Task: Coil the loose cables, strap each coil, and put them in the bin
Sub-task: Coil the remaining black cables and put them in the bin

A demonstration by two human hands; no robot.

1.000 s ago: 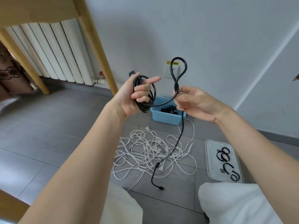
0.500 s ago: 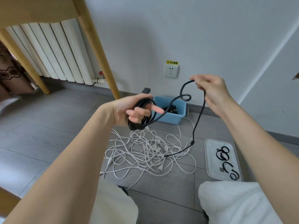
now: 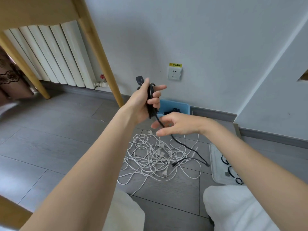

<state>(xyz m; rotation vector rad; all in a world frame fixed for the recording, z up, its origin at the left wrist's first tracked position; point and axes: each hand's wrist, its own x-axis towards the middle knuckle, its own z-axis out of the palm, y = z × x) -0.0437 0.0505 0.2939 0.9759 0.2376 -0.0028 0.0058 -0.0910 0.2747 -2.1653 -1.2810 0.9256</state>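
Right hand [image 3: 175, 125] dropped low, fingers loosely spread around black cable [image 3: 181, 144], left hand [image 3: 146, 100] gripping its coil

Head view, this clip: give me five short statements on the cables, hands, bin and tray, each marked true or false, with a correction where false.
1. The left hand grips a black cable coil. True.
2. The blue bin is empty. False: dark items already lie in it.
3. The white cables lie loose and tangled on the floor. True.
4. The right hand holds a strap. False: its fingers reach at the black cable's trailing end.
5. The tray sits left of the white cables. False: it is on their right.
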